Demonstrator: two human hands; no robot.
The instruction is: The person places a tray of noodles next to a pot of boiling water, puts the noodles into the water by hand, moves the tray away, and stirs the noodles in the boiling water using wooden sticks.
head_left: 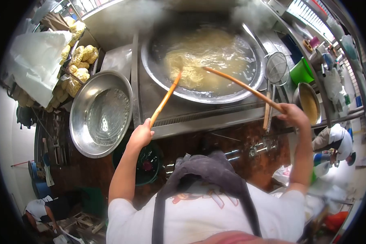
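A big round wok [148, 69] of cloudy, steaming water stands before me, with pale yellow noodles [193, 76] gathered at its near left side. My left hand [141, 135] is closed round the end of a long wooden stick [166, 96], whose far tip reaches into the noodles. Around a second wooden stick [242, 84], my right hand [293, 115] is closed too. That stick slants left over the rim, its tip at the noodles' right edge. Both hands are outside the wok, above its near side.
A wide metal basin [75, 118] with clear liquid sits at the left. Bagged noodles [79, 65] fill a rack behind it. Right of the wok lie a wire strainer [276, 68], a green container [303, 71] and a metal bowl [318, 107]. Two people work farther off, lower left and right.
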